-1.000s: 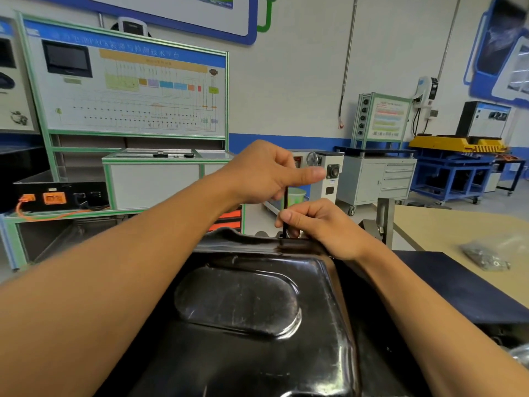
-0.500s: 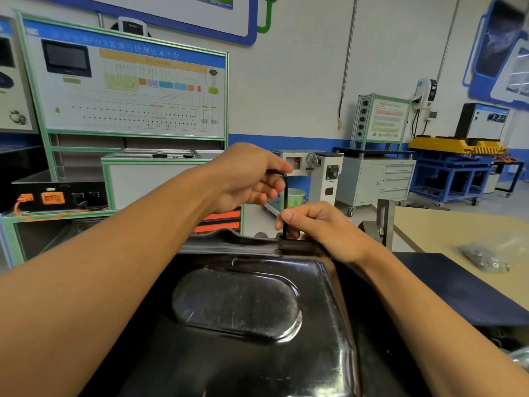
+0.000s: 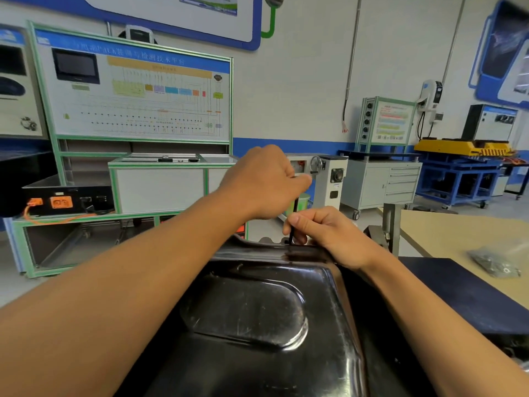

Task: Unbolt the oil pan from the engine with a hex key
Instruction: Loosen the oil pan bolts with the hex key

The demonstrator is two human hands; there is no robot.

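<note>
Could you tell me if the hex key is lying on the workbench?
No, the hex key stands upright at the rim of the oil pan, pinched by the right hand, its top held by the left hand.

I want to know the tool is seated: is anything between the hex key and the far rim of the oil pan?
Nothing visible does. The left hand grips the hex key at its top, the right hand pinches its shaft, and its tip meets the far rim of the oil pan. The bolt itself is hidden.
</note>
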